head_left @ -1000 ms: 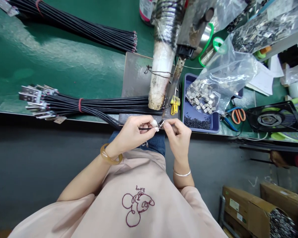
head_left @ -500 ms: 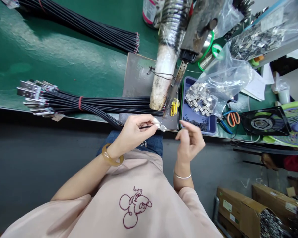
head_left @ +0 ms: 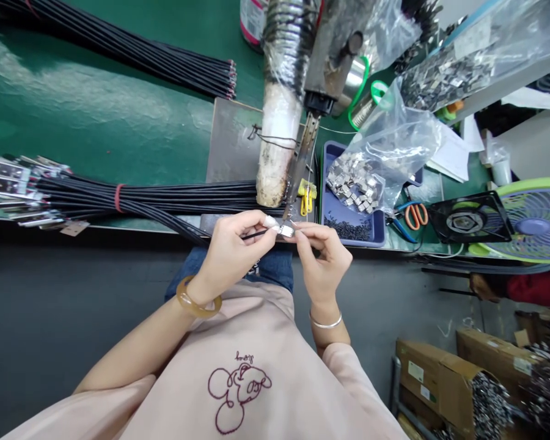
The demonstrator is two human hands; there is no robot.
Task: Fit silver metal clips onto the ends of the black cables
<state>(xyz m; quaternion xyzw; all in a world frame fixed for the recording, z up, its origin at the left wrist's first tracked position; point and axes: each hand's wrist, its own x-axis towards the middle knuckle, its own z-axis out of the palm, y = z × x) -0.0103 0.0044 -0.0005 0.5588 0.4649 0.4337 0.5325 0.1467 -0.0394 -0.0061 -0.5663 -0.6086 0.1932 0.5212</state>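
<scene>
My left hand (head_left: pixel 231 250) pinches the end of a black cable (head_left: pixel 255 234), close to its small silver metal connector (head_left: pixel 286 230). From the other side, my right hand (head_left: pixel 323 256) has thumb and forefinger closed on the connector's free end. Both hands are in front of the table edge, just below the tip of a soldering iron (head_left: pixel 301 162). To the left lies a bundle of black cables (head_left: pixel 187 194), tied with a red band (head_left: pixel 118 198) and with metal ends at its far left. The fingers hide part of the connector.
A wrapped duct (head_left: pixel 277 134) hangs over a grey plate (head_left: pixel 231 137). Yellow clips (head_left: pixel 307 198) lie beside a purple tray (head_left: pixel 378 231) with metal shells (head_left: pixel 355 183) and small black pieces. Rightward are pliers (head_left: pixel 415 215), a black fan (head_left: pixel 470 221) and solder spools (head_left: pixel 364 110). Another cable bundle (head_left: pixel 165 64) lies behind.
My right hand has moved left and closed on the connector, where before it was apart from it. My left hand keeps its hold on the cable. The whole view has shifted slightly.
</scene>
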